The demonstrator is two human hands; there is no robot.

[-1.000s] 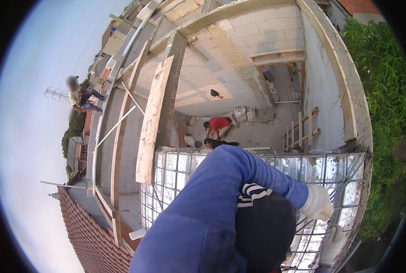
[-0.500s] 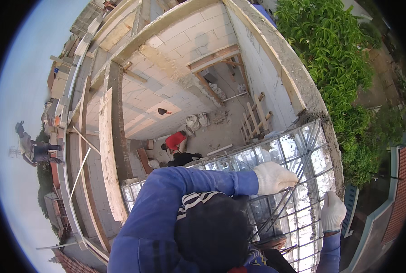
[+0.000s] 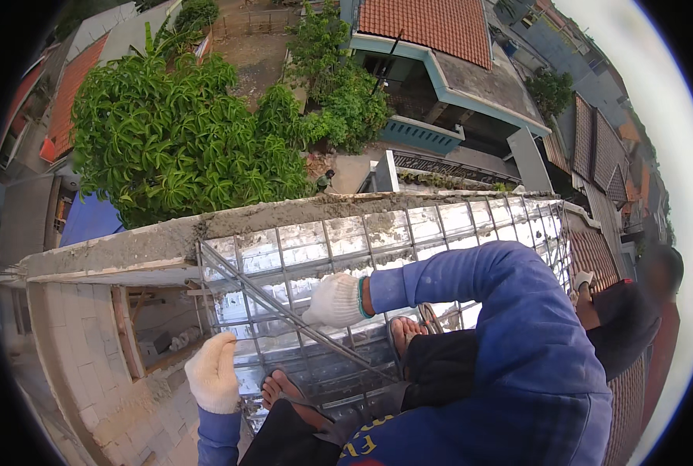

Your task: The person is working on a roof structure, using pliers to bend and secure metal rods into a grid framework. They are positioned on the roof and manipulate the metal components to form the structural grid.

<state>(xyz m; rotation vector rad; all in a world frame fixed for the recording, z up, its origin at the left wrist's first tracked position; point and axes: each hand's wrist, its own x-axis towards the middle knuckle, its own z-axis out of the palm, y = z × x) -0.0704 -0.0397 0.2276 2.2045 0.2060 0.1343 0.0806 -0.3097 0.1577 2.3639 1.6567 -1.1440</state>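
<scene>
My left hand [image 3: 213,373], in a white knitted glove, is raised at the left edge of a steel rebar mesh [image 3: 325,242]. Its fingers are curled together; whatever they may hold is hidden. My right hand [image 3: 337,301], gloved in white with a green cuff edge, reaches in from the right. Its fingers are closed beside a bundle of loose steel rods [image 3: 265,293] lying slantwise over the mesh; I cannot make out what is in them. Under the mesh lies shiny metal decking [image 3: 393,225]. My sandaled feet [image 3: 280,387] stand on it.
A rough concrete beam [image 3: 160,242] borders the deck's far side, with a drop to trees [image 3: 183,140] and houses beyond. At the left, a block wall [image 3: 82,342] drops into a room below. Another person [image 3: 626,326] is close at the right.
My view has swung to the right, from the walled room to the deck, trees and houses. My left hand was over the rods; now it is at the mesh edge and my right hand is beside them.
</scene>
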